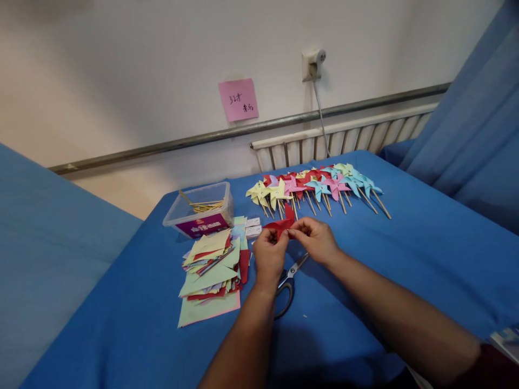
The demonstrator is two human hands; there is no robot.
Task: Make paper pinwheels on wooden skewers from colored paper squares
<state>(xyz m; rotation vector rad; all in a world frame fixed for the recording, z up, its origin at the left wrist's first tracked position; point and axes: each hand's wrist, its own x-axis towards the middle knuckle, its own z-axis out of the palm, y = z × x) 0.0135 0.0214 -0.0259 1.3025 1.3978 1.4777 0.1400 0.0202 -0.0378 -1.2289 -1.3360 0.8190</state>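
Hands (290,243) together, pinching red paper (281,224) | scissors (288,278) beneath (partly hidden) | paper stack (211,270) left

Craft workroom: blue-clothed counter (405,259) with row of paper pinwheels (316,186), cut paper stack (211,265) left of them; radiator (344,138), pink note (238,99) behind.

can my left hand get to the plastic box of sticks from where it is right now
Probably yes. The left hand sits just right of the paper stack, and the plastic box lies beyond that stack with its top open. Nothing tall stands between, but both hands pinch the red paper, so the fingers are occupied.
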